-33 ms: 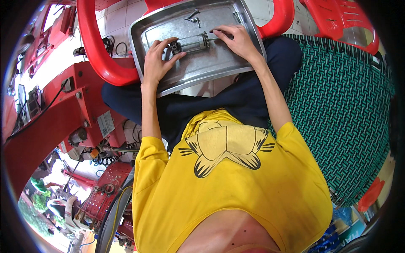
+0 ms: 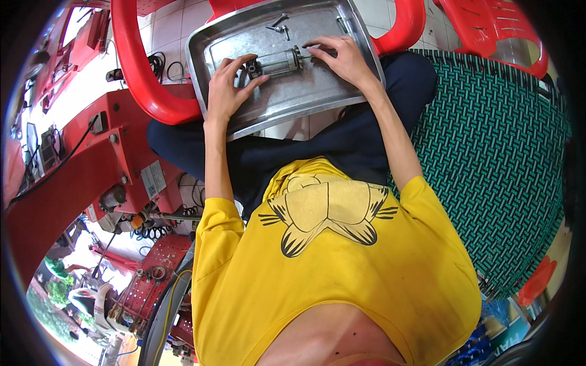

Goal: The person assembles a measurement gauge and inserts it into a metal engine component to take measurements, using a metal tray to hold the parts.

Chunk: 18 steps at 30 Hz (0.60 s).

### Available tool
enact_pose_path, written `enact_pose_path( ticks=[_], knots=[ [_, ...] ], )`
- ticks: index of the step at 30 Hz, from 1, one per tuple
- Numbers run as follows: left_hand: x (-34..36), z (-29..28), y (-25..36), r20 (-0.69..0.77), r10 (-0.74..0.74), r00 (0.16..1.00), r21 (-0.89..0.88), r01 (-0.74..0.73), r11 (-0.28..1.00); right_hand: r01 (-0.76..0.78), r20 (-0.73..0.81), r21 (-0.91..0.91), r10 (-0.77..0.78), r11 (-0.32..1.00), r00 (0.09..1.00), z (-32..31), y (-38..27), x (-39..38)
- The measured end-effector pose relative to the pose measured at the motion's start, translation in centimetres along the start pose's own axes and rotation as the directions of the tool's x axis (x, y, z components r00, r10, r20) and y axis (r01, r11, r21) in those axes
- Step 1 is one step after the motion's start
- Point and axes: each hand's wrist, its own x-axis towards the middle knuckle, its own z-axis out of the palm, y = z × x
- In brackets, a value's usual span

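A cylindrical metal motor-like part lies on its side in a metal tray. Its left end is dark, and a toothed or ridged disc sits at its right end. My left hand is wrapped about the dark end, thumb on the near side and fingers on the far side. From the disc a thin metal rod sticks out to the right, partly hidden under my right hand. Thumb and forefinger of that hand close together at the rod. Beyond the cylinder lie several bolts.
The tray rests over my crossed legs, with a red plastic chair around its far side. Red machinery with cables stands at my left. To my right is a green woven seat; another red chair is behind it.
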Motion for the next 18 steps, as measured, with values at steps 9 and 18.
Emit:
enact_pose_path(
  ticks=[9,18],
  knots=[
    [-0.71,-0.27,0.19,0.025,-0.027,0.999,0.023,0.026,0.999,0.079,-0.083,-0.164,-0.093,0.983,0.992,0.47,-0.33,-0.84],
    [-0.02,-0.13,0.01,0.025,-0.031,0.999,0.013,0.03,0.999,0.128,-0.091,-0.044,-0.132,0.991,0.987,0.13,-0.41,0.04]
  ],
)
